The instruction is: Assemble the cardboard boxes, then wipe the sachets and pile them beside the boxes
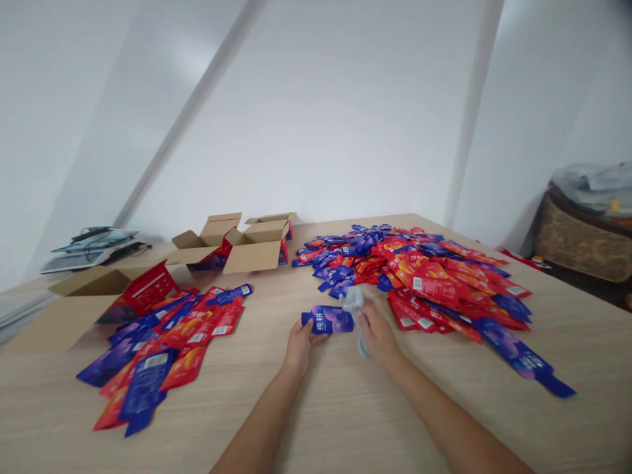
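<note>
My left hand [299, 345] grips one end of a blue pouch [332, 320], which lies flat with its printed face up above the table. A pale grey cloth [356, 303], slightly blurred, is bunched in my right hand [376, 329] at the pouch's right end. Whether the cloth touches the pouch is hard to make out. Beyond and to the right of my right hand spreads a large heap of red and blue pouches [424, 270]. A smaller overlapping pile of such pouches [182, 329] lies to the left of my left hand.
Open cardboard boxes [254, 257] stand along the back left, and another open box [64, 316] sits nearer on the left. Papers and a cable [99, 247] lie at the far left. At the right, beyond the table [602, 368], is a patterned chair [582, 237] with plastic on it.
</note>
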A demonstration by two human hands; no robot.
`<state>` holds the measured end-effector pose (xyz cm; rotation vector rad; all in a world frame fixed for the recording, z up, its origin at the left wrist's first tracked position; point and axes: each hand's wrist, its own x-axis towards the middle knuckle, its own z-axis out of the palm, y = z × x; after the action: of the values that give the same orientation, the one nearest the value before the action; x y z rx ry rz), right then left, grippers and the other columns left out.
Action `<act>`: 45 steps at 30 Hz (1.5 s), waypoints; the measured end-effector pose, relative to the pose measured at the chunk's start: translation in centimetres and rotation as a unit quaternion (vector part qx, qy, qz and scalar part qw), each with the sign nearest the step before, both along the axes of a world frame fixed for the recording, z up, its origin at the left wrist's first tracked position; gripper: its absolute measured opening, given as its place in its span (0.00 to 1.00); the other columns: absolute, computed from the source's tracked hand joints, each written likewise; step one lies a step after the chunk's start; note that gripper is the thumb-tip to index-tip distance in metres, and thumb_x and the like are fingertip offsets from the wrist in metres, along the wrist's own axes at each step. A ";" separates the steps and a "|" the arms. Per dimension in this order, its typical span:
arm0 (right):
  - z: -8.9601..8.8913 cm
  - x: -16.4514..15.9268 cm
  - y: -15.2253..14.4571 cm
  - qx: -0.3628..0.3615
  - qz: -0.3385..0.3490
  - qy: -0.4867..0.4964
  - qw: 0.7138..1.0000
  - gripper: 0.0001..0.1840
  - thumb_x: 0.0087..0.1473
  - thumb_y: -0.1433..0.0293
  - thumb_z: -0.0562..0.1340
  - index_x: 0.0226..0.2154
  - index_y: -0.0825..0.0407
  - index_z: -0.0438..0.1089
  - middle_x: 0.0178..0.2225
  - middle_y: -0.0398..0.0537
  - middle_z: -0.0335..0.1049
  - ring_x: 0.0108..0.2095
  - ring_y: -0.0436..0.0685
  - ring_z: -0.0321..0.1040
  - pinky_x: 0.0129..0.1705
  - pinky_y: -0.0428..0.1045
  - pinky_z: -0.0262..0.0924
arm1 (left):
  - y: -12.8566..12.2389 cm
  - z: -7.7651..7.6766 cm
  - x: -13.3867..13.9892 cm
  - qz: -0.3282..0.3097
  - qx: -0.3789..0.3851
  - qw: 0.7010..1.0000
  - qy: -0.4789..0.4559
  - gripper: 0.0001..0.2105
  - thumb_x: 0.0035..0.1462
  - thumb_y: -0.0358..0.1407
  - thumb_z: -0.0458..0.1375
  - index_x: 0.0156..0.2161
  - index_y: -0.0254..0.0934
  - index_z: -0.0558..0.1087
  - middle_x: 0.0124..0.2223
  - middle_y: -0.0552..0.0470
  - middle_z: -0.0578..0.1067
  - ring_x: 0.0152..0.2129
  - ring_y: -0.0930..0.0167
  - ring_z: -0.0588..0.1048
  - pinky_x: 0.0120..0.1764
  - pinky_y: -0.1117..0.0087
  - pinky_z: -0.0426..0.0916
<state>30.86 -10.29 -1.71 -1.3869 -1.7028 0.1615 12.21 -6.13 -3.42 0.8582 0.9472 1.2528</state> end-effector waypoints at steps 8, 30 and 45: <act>-0.8 -3.1 0.1 -0.136 0.067 -0.236 0.960 0.29 0.55 0.77 0.46 0.60 0.48 0.53 0.62 0.47 0.50 0.62 0.55 0.42 0.60 0.57 0.38 | 0.1 -0.2 1.0 -0.077 0.006 0.995 0.059 0.09 0.45 0.33 0.60 0.33 0.29 0.73 0.29 0.45 0.78 0.25 0.67 0.77 0.29 0.69 0.72; 0.9 -4.3 -2.1 -0.042 0.284 -0.114 0.951 0.25 0.52 0.78 0.50 0.47 0.43 0.70 0.53 0.45 0.66 0.55 0.55 0.57 0.56 0.53 0.53 | 1.0 1.1 -1.5 0.013 0.021 0.998 0.055 0.10 0.39 0.35 0.63 0.29 0.33 0.70 0.23 0.53 0.75 0.20 0.72 0.73 0.29 0.72 0.68; -0.3 -0.7 -0.5 -0.116 0.112 0.243 0.957 0.21 0.48 0.68 0.51 0.42 0.50 0.73 0.43 0.49 0.73 0.44 0.58 0.69 0.46 0.55 0.63 | -1.2 1.8 -0.6 -0.160 -0.016 0.987 -0.023 0.16 0.36 0.23 0.59 0.36 0.31 0.72 0.36 0.44 0.78 0.34 0.65 0.76 0.42 0.64 0.69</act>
<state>30.16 -10.81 -1.97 -1.1875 -1.4456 0.7873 11.60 -7.37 -1.62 0.9116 0.7546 0.9742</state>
